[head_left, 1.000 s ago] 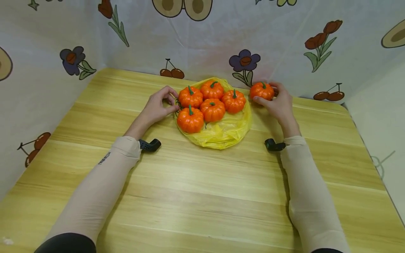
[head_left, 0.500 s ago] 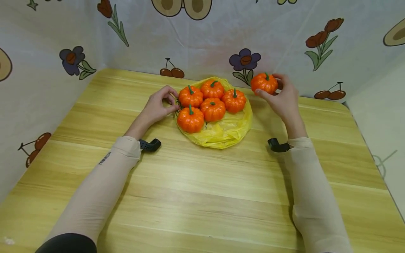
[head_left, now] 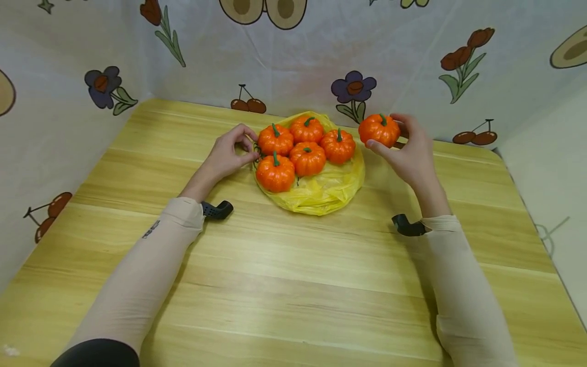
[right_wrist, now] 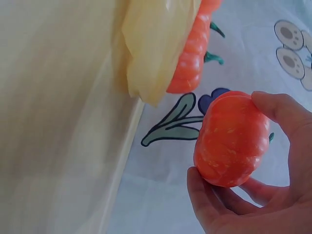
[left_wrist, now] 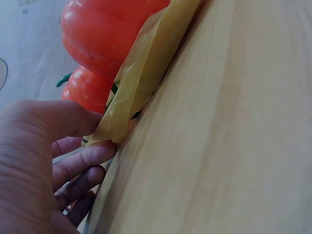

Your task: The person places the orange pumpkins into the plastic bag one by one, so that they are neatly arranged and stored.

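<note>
A small orange toy pumpkin (head_left: 378, 131) with a green stem is gripped in my right hand (head_left: 414, 155), just right of the yellow plastic bag (head_left: 321, 196). In the right wrist view the held pumpkin (right_wrist: 233, 141) is off the table, thumb on one side and fingers on the other. Several like pumpkins (head_left: 308, 159) sit on the flattened bag, stems up, towards its left and back. At the bag's left edge, my left hand (head_left: 229, 153) pinches the plastic between thumb and forefinger, seen close in the left wrist view as a yellow fold (left_wrist: 114, 119).
The light wooden table (head_left: 293, 285) spreads in front of and on both sides of the bag. A patterned cloth (head_left: 192, 46) hangs right behind the table's back edge. Dark wrist cameras (head_left: 219, 210) jut inward from both sleeves.
My right hand has lifted the pumpkin from the table beside the bag, then lowered it slightly and shifted it left. The left hand has stayed in place on the bag's edge.
</note>
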`<state>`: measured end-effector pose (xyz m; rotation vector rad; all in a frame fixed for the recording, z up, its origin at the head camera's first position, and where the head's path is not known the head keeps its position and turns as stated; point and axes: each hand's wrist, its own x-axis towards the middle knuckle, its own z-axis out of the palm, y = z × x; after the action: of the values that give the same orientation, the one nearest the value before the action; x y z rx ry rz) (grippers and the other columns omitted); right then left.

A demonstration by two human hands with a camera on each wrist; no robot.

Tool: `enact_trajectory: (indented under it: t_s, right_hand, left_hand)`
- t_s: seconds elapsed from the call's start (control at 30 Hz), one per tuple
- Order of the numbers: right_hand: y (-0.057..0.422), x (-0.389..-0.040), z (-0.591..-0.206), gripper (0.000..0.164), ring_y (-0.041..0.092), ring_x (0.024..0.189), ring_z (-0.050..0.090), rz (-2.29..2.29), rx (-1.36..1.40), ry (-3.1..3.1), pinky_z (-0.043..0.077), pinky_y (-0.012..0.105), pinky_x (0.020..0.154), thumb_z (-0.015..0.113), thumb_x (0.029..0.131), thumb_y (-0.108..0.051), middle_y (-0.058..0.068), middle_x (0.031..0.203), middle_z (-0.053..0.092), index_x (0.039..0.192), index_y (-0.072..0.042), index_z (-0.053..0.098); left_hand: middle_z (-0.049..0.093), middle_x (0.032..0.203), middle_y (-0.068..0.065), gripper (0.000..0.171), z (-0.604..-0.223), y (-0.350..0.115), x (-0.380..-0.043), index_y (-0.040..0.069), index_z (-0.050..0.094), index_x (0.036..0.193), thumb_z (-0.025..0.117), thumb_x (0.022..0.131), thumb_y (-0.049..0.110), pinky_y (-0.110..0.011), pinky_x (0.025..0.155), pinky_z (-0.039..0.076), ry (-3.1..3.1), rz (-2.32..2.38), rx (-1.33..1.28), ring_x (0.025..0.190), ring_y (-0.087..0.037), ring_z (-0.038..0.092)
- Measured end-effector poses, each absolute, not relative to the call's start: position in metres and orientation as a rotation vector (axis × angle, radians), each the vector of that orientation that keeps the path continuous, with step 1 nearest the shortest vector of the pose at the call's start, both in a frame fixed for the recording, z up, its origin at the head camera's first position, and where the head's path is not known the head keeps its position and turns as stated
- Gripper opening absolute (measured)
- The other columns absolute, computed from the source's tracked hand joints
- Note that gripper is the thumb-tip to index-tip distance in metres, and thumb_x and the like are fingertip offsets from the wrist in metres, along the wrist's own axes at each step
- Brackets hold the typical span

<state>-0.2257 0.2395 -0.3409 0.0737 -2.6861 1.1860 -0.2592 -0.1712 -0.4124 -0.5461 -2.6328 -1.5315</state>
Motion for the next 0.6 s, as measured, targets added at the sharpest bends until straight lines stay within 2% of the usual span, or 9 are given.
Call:
enact_trajectory:
  t_s: [0.6]
  right_hand:
    - [0.223, -0.193, -0.341, 0.077, 0.029, 0.132, 0.059, 1.163, 0.323, -2.72, 0.052, 0.055, 0.106, 0.087, 0.088, -0.031, 0.012, 0.145, 0.061, 0.152, -0.008, 0.05]
  left_hand:
    - [0.068, 0.091, -0.012, 0.034, -0.413, -0.174, -0.261, 0.007, 0.063, 0.118, 0.081, 0.089, 0.006, -0.037, 0.096, 0.038, -2.633, -1.535, -0.544, 0.088, -0.022, 0.06]
